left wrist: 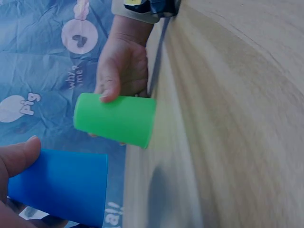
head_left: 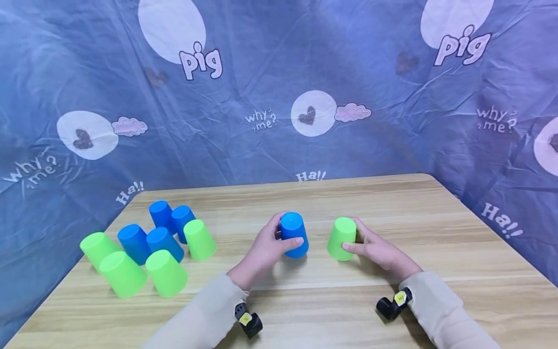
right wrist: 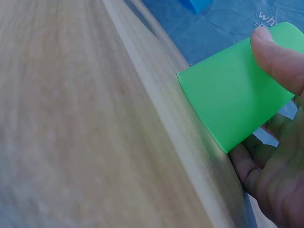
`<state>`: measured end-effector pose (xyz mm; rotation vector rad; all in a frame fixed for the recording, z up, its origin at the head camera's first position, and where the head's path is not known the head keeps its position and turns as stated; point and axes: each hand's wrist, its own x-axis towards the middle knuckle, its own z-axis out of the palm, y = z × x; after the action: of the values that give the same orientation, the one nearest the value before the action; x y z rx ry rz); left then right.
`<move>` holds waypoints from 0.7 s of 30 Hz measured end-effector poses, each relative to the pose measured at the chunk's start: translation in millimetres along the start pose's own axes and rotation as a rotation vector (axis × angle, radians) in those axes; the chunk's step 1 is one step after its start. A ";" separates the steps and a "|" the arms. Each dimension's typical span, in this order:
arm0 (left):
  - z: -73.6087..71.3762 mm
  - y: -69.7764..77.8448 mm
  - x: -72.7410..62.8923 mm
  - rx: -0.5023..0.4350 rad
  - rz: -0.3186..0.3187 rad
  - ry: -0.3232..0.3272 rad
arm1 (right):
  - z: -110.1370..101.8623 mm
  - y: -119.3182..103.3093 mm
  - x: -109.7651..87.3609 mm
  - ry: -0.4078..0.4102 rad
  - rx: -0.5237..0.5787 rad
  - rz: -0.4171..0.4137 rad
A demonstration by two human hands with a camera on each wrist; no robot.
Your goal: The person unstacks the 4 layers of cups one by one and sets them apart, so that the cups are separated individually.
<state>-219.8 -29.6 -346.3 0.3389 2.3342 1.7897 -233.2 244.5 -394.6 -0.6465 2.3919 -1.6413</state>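
Observation:
My left hand (head_left: 269, 248) grips an upside-down blue cup (head_left: 292, 225), thumb across its near side and fingers behind. In the left wrist view the blue cup (left wrist: 61, 187) hangs over the table, its shadow lying below the rim. To its right, my right hand (head_left: 378, 250) holds an upside-down green cup (head_left: 339, 238), the thumb (right wrist: 270, 52) pressed along its side and the other fingers mostly hidden behind it. Its rim is right at the tabletop in the right wrist view. A gap separates the two held cups, which stand roughly level with each other.
On the left of the wooden table (head_left: 314, 300) stand several more upside-down cups: blue ones (head_left: 132, 242) toward the back and middle, green ones (head_left: 166, 274) mostly at the front, close together. A printed blue cloth (head_left: 261, 72) hangs behind the table's far edge.

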 end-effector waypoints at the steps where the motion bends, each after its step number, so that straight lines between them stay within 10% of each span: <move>1: -3.4 0.9 -2.0 0.004 0.004 0.005 | 0.0 0.2 -0.1 0.001 -0.005 0.000; 11: -38.4 7.2 -23.3 0.066 0.025 0.078 | -2.4 -0.4 -0.1 -0.011 -0.028 -0.013; 21: -75.0 -4.0 -44.0 0.162 -0.087 0.173 | -2.6 0.3 0.0 -0.014 -0.016 0.009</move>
<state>-198.9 -112.6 -330.5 0.1051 2.5766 1.6549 -234.3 246.8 -393.9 -0.6464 2.3964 -1.6104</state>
